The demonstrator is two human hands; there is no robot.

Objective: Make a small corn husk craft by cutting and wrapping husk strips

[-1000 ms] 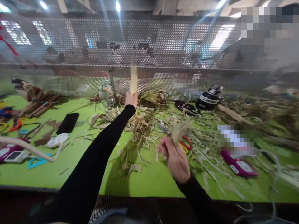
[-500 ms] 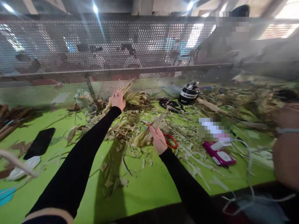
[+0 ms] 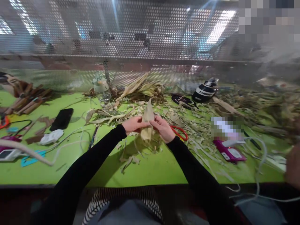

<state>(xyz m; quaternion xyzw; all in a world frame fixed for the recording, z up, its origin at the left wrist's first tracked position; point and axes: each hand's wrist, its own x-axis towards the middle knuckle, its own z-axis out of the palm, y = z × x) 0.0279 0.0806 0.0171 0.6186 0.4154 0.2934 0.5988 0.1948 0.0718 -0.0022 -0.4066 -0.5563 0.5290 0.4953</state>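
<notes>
A pale dried leaf, like a corn husk (image 3: 148,113), stands pointed end up between my two hands over the middle of the table. My left hand (image 3: 134,124) pinches its left side with thumb and fingers. From the other side, my right hand (image 3: 164,128) grips its right edge, the thumb across the front. Just beyond the right hand, the red handle of what look like scissors (image 3: 181,133) pokes out, the rest hidden. Behind lies a heap of long dried husks (image 3: 140,90), with shredded scraps (image 3: 127,110) around it.
A perforated metal screen (image 3: 145,40) closes off the back of the green table (image 3: 131,175). To the left lie a black phone (image 3: 62,119), a white cable and brown bundled strips (image 3: 32,101). On the right are a black bottle (image 3: 205,90), a magenta device (image 3: 229,151) and a person's arm (image 3: 292,165).
My left hand has come back from the husk heap to the leaf in my right hand. The leaf is now upright between both hands, and the view has tipped down.
</notes>
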